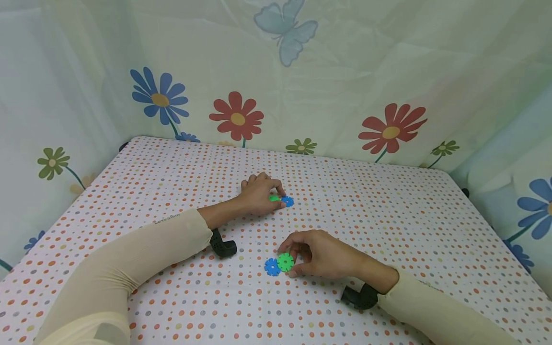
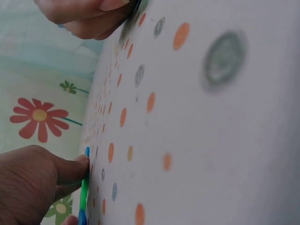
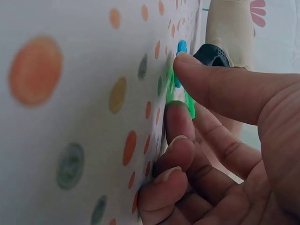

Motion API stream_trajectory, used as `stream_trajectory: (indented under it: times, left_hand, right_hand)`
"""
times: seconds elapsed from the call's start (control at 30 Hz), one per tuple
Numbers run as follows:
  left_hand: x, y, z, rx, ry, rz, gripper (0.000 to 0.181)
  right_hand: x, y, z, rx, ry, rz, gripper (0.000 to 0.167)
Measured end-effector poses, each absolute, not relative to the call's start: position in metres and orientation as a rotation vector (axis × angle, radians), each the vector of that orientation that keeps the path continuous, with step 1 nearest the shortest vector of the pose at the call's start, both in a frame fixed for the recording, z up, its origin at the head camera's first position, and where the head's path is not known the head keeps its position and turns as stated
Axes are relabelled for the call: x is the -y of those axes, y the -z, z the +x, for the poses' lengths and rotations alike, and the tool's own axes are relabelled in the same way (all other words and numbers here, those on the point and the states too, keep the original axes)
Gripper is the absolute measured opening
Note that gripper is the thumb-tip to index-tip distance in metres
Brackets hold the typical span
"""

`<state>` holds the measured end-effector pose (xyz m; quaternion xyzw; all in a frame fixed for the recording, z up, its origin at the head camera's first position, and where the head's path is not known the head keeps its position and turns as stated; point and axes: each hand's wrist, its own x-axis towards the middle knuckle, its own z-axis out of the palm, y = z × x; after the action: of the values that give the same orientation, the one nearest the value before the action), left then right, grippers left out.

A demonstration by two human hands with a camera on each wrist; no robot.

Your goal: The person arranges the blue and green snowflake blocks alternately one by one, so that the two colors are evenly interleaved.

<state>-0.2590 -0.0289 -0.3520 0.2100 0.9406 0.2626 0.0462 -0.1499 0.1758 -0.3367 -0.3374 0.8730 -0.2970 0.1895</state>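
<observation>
Toward the middle of the table, my left hand (image 1: 260, 195) pinches a joined pair of small notched plastic discs between thumb and index finger. The pair is a green disc (image 1: 273, 198), partly hidden by the hand, and a blue disc (image 1: 288, 201). In the left wrist view the green piece (image 2: 84, 192) shows edge-on beside the fingers. Nearer the front, my right hand (image 1: 325, 254) holds a green notched disc (image 1: 285, 262) at its edge with thumb and fingertips. A blue notched disc (image 1: 272, 267) adjoins it on the left, partly overlapped. The right wrist view shows green plastic (image 3: 190, 104) by the fingertips.
A white cloth with coloured dots (image 1: 207, 306) covers the table. Behind it hangs a pale curtain (image 1: 332, 81) printed with flowers and a butterfly. Black wrist mounts (image 1: 223, 247) protrude under both forearms, close to the tabletop.
</observation>
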Motion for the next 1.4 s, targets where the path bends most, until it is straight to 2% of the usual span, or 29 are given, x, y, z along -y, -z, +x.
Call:
stream_trajectory:
  times: [0.2,0.6,1.13,1.4]
  left_hand:
    - [0.029,0.352,-0.259,-2.877,-0.797,0.633,0.020]
    - [0.028,0.353,-0.260,-2.891,-0.770,0.626,0.021]
    - [0.028,0.352,-0.259,-2.870,-0.775,0.625,0.021]
    - [0.028,0.352,-0.259,-2.867,-0.787,0.633,0.020]
  right_hand:
    - [-0.175,0.336,-0.150,-2.452,0.834,-0.919,0.029]
    - [-0.183,0.335,-0.163,-2.540,0.850,-0.900,0.030]
    - [-0.210,0.338,-0.226,-2.805,0.867,-0.587,0.033]
    - [-0.215,0.336,-0.250,-2.795,0.853,-0.516,0.031]
